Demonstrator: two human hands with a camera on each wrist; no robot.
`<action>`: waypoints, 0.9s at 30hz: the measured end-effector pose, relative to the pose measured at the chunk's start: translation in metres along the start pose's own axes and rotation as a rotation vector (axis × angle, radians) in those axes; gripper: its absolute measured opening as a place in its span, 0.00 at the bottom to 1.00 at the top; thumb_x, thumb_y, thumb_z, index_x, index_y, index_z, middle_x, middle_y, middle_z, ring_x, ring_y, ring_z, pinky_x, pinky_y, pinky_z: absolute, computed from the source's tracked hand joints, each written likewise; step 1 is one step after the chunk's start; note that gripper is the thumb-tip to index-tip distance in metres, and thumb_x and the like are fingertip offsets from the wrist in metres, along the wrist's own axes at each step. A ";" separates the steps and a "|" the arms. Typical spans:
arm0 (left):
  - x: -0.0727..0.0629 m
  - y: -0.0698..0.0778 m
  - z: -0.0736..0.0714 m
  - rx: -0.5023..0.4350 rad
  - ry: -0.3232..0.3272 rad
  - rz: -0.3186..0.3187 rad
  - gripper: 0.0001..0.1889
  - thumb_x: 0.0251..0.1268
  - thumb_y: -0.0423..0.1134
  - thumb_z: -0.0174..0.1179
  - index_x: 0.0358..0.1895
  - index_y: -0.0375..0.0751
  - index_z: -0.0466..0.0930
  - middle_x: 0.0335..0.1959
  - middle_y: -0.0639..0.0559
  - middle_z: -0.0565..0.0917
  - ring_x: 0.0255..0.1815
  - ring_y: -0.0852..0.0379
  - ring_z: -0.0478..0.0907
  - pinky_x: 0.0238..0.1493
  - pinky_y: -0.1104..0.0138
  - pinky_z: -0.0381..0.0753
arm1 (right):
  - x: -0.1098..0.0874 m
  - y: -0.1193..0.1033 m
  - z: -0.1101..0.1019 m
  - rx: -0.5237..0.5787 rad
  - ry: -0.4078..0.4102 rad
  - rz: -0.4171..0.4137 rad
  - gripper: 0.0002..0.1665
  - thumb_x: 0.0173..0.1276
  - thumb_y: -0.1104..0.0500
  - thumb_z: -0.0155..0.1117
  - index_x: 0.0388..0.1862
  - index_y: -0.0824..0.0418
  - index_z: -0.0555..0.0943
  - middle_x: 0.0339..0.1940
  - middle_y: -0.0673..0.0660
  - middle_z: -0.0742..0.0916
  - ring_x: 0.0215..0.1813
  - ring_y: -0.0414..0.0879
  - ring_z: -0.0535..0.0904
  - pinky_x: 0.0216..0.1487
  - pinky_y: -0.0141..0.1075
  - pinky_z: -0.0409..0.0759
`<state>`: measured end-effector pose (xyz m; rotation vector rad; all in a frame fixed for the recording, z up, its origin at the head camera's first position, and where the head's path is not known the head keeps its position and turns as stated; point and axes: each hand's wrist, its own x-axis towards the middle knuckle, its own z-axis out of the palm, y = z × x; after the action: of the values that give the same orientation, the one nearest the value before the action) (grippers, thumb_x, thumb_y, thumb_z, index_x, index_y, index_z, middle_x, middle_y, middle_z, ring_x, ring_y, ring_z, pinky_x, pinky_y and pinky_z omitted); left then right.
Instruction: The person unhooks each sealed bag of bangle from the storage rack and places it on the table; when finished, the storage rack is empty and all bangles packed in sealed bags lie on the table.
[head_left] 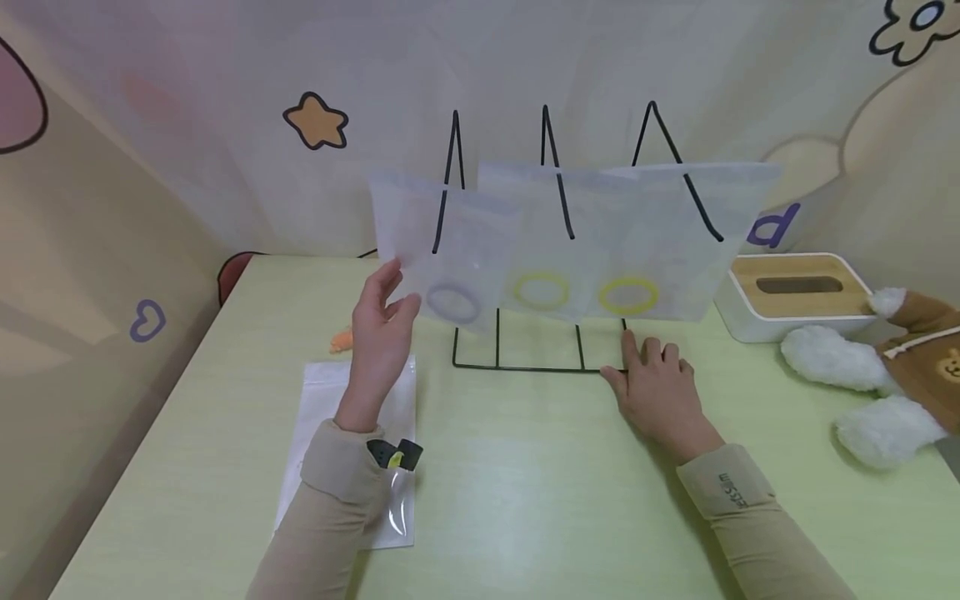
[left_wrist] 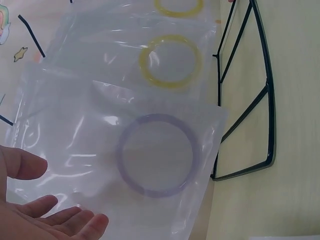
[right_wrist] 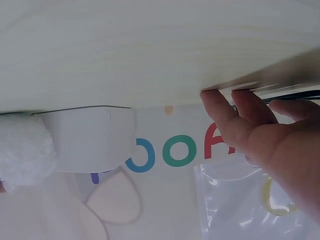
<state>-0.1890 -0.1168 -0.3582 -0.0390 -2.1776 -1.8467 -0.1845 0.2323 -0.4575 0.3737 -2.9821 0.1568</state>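
Observation:
Three translucent plastic bags hang side by side on a black wire rack with upright prongs. The left bag has a purple ring on or in it; the middle bag and right bag each show a yellow ring. My left hand is by the left bag's lower left edge. In the left wrist view its thumb and fingers are spread apart with nothing pinched. My right hand rests at the rack's front right base corner, its fingertips down on the table.
A flat, glossy white pouch lies under the left forearm, with a small orange object behind it. At the right stand a wood-topped tissue box and a plush toy. A patterned curtain hangs behind the table.

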 end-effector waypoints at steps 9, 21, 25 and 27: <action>0.002 0.002 0.000 0.019 0.003 0.022 0.27 0.70 0.34 0.51 0.71 0.39 0.62 0.70 0.53 0.66 0.70 0.58 0.62 0.64 0.61 0.68 | 0.000 0.000 -0.001 0.001 -0.013 0.006 0.39 0.77 0.41 0.44 0.73 0.69 0.59 0.55 0.76 0.71 0.50 0.73 0.67 0.45 0.64 0.70; 0.012 0.005 -0.007 0.033 0.019 -0.003 0.31 0.71 0.34 0.52 0.75 0.42 0.55 0.75 0.54 0.59 0.75 0.58 0.53 0.70 0.59 0.61 | 0.001 0.000 -0.003 -0.002 -0.035 0.009 0.39 0.78 0.41 0.43 0.73 0.69 0.58 0.54 0.75 0.71 0.50 0.72 0.66 0.46 0.64 0.70; 0.008 0.019 -0.007 0.023 0.017 -0.014 0.31 0.71 0.31 0.51 0.74 0.36 0.54 0.75 0.48 0.58 0.75 0.52 0.53 0.70 0.55 0.60 | 0.001 0.000 -0.004 0.001 -0.051 0.015 0.39 0.78 0.41 0.41 0.74 0.68 0.57 0.55 0.75 0.70 0.51 0.72 0.65 0.47 0.65 0.69; 0.005 0.027 -0.007 0.019 0.017 -0.019 0.30 0.71 0.30 0.50 0.74 0.34 0.54 0.75 0.44 0.58 0.75 0.49 0.52 0.70 0.54 0.59 | 0.001 0.000 -0.004 0.003 -0.053 0.016 0.39 0.78 0.41 0.41 0.74 0.68 0.57 0.55 0.75 0.70 0.52 0.72 0.65 0.47 0.65 0.69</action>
<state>-0.1875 -0.1196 -0.3302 0.0010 -2.1907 -1.8295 -0.1849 0.2324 -0.4536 0.3598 -3.0384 0.1555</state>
